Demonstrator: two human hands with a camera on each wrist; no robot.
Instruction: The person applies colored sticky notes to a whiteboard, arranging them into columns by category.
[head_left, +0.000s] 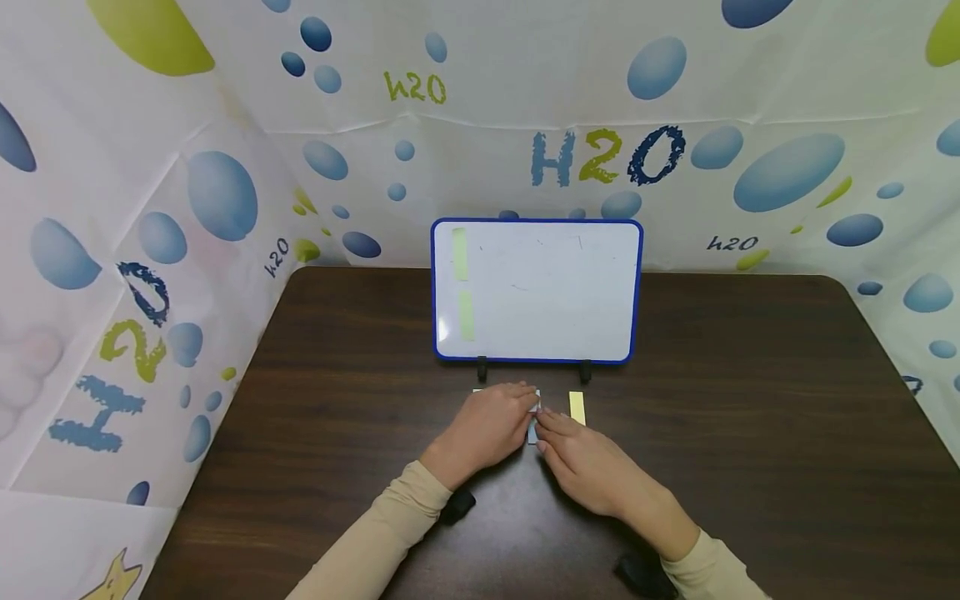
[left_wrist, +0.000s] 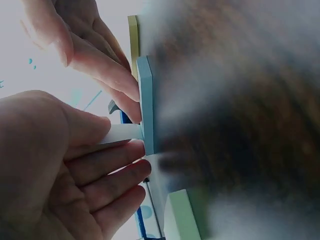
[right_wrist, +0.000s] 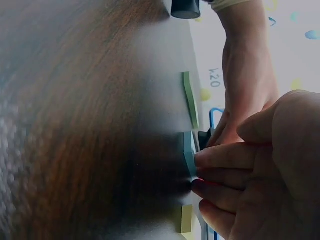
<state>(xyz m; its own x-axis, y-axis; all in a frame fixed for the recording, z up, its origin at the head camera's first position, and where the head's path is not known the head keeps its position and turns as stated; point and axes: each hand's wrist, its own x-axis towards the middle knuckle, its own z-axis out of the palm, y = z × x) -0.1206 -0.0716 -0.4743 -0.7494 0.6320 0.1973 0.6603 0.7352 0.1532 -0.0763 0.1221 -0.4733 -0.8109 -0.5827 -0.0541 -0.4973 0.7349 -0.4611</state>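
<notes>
A blue pad of sticky notes (head_left: 533, 432) lies on the table in front of the whiteboard, partly covered by both hands. In the left wrist view, a pale strip (left_wrist: 122, 132) stands up from the blue pad, pinched between the thumb and fingers of my left hand (head_left: 491, 423). My right hand (head_left: 592, 462) reaches in from the other side. Its extended fingertips rest on the blue pad (right_wrist: 188, 154). To the right lies a yellow pad (head_left: 577, 407). A green pad (right_wrist: 190, 100) lies on the left, mostly hidden behind my left hand in the head view.
A blue-framed whiteboard (head_left: 547, 292) stands on black feet (head_left: 585, 372) just beyond the pads. Two pale green strips (head_left: 460, 254) are stuck along its left side. The dark wood table (head_left: 735, 400) is backed by a printed sheet (head_left: 510, 92).
</notes>
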